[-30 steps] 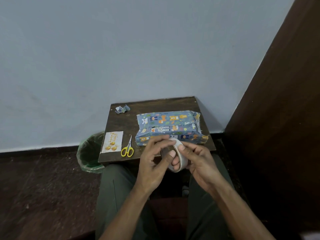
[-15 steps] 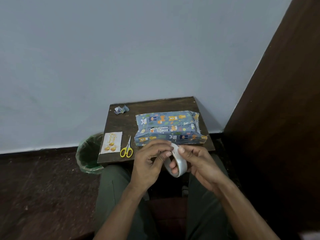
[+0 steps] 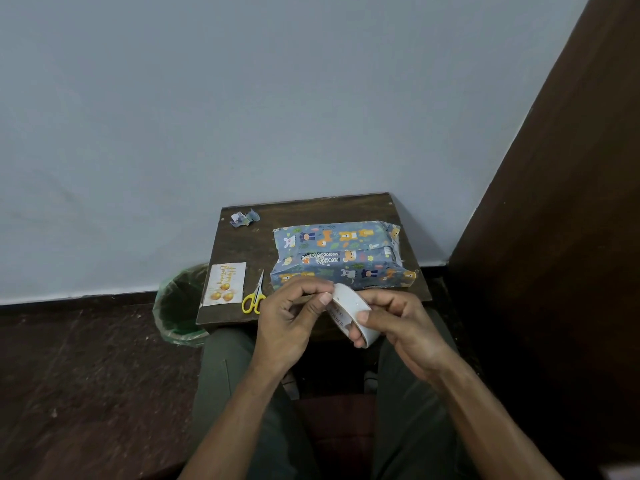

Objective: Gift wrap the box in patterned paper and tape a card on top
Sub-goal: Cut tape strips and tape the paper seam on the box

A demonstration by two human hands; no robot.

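1. The card (image 3: 227, 283) lies flat at the left edge of the surface (image 3: 249, 244), partly over the rim above the bin (image 3: 178, 306). A careless sweep of a forearm could tip it in.
2. The scissors (image 3: 255, 296) lie just beside the card, blades pointing away. Reaching for them one-handed while tape dangles risks the strip folding onto itself.
3. The left hand (image 3: 287, 323) has a narrow grip, thumb and forefinger pinching at the rim of the tape roll (image 3: 351, 318), seemingly picking at the loose end. If the nail slips, the end may split or reseal.
4. The right hand (image 3: 398, 327) holds the roll, fingers curled round it, above the lap. A hard pull could twist it loose.
5. The wrapped box (image 3: 337, 258) sits on the right of the surface, its right-end flaps looking loose; they may spring open before tape arrives.
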